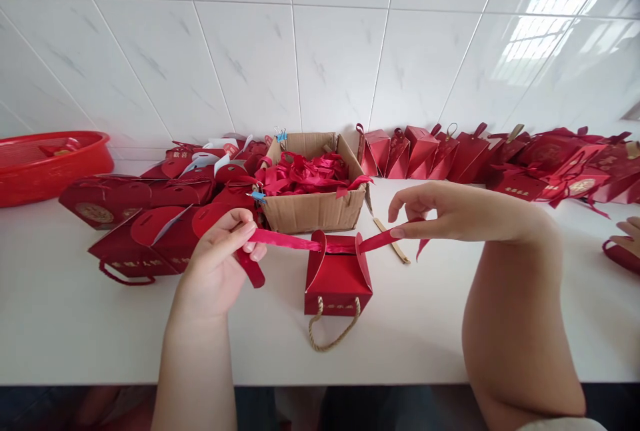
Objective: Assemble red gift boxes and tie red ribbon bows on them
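Note:
A small red gift box (339, 279) with a tan rope handle (334, 344) stands on the white table (280, 351). A red ribbon (287, 240) passes through the two slotted flaps at its top and stretches out to both sides. My left hand (223, 261) pinches the ribbon's left part, and its loose end hangs below the fingers. On the other side my right hand (430, 214) grips the right part between thumb and fingers, its tail hanging beneath.
A cardboard box (313, 211) full of red ribbons stands behind. Folded red boxes (160, 237) lie at left near a red basin (55, 171). More red boxes (425, 151) line the wall at right. Another person's hand (631, 234) shows at the right edge.

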`<action>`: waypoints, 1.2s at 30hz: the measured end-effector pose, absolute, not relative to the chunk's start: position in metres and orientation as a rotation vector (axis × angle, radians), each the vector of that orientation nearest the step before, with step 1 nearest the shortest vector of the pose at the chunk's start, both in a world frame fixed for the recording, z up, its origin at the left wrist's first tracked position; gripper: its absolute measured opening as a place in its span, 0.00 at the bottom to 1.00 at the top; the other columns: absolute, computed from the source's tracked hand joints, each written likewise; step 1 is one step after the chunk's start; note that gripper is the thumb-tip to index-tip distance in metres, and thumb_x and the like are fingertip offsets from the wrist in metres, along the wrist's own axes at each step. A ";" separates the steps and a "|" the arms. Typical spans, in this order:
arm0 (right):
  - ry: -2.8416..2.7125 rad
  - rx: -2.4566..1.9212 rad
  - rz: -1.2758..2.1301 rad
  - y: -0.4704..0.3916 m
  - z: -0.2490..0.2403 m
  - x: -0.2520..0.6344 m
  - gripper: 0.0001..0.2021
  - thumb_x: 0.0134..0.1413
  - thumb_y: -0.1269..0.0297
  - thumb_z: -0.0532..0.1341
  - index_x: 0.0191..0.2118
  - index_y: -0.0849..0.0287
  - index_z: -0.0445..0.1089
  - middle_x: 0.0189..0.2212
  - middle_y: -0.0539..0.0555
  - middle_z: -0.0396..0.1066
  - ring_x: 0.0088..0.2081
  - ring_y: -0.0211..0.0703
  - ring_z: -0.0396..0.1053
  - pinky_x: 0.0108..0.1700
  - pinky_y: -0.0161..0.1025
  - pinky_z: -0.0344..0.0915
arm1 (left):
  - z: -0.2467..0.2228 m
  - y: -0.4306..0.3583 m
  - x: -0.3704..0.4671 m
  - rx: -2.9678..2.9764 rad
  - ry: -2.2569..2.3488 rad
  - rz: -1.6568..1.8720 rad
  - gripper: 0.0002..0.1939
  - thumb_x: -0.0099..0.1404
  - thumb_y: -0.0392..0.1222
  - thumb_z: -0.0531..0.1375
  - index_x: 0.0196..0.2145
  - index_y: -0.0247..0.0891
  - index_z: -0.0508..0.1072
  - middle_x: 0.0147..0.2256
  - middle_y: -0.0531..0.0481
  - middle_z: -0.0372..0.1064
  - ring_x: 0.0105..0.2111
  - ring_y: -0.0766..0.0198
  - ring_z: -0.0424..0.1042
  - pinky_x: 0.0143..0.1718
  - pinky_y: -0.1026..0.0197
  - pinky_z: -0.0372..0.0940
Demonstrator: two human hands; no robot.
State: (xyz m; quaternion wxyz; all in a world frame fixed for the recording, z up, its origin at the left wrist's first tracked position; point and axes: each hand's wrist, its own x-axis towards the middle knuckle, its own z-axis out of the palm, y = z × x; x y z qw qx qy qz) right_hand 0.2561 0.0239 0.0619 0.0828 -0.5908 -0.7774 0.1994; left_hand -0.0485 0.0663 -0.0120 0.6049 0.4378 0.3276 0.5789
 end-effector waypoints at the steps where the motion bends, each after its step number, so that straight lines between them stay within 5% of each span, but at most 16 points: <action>1: -2.314 -1.766 0.585 0.024 0.062 0.258 0.18 0.52 0.44 0.59 0.39 0.52 0.73 0.25 0.50 0.71 0.26 0.40 0.66 0.26 0.36 0.57 | -0.011 0.066 -0.049 1.004 0.739 1.344 0.10 0.48 0.36 0.68 0.26 0.36 0.70 0.20 0.58 0.54 0.19 0.73 0.56 0.18 0.70 0.56; 9: -2.167 -1.700 0.492 0.022 0.064 0.264 0.17 0.54 0.44 0.58 0.35 0.53 0.73 0.22 0.48 0.65 0.23 0.36 0.61 0.25 0.35 0.57 | -0.011 0.066 -0.050 0.901 0.597 1.458 0.07 0.50 0.36 0.66 0.29 0.34 0.73 0.18 0.55 0.59 0.20 0.71 0.62 0.21 0.68 0.62; 14: -2.162 -1.570 0.483 0.016 0.068 0.264 0.13 0.53 0.50 0.61 0.33 0.55 0.73 0.28 0.51 0.71 0.30 0.38 0.66 0.30 0.35 0.61 | -0.011 0.064 -0.048 0.756 0.533 1.572 0.05 0.49 0.38 0.64 0.25 0.36 0.73 0.20 0.53 0.66 0.22 0.67 0.67 0.23 0.65 0.67; 22: -2.217 -1.612 0.335 0.009 0.066 0.272 0.11 0.51 0.61 0.62 0.42 0.52 0.71 0.36 0.52 0.72 0.34 0.42 0.68 0.34 0.38 0.65 | -0.012 0.065 -0.047 0.787 0.417 1.543 0.14 0.52 0.33 0.57 0.34 0.41 0.78 0.31 0.55 0.79 0.29 0.61 0.77 0.25 0.64 0.72; 28: -2.081 -1.607 0.267 0.004 0.069 0.271 0.11 0.56 0.55 0.58 0.37 0.54 0.74 0.34 0.53 0.73 0.33 0.43 0.69 0.36 0.41 0.66 | -0.012 0.059 -0.044 0.936 0.391 1.570 0.19 0.49 0.26 0.64 0.37 0.44 0.78 0.36 0.58 0.79 0.34 0.63 0.78 0.27 0.69 0.71; 33: -1.923 -1.503 0.253 0.003 0.068 0.267 0.10 0.56 0.60 0.58 0.41 0.53 0.75 0.36 0.53 0.74 0.35 0.44 0.71 0.35 0.41 0.67 | -0.004 0.054 -0.040 0.987 0.502 1.555 0.19 0.39 0.34 0.75 0.31 0.45 0.80 0.30 0.57 0.79 0.31 0.61 0.78 0.26 0.68 0.69; 36: -1.814 -1.428 0.258 0.005 0.069 0.265 0.08 0.54 0.62 0.60 0.39 0.52 0.75 0.35 0.52 0.74 0.35 0.43 0.71 0.36 0.41 0.68 | 0.004 0.054 -0.036 1.073 0.629 1.598 0.14 0.41 0.37 0.74 0.29 0.43 0.80 0.28 0.55 0.79 0.29 0.62 0.78 0.26 0.66 0.69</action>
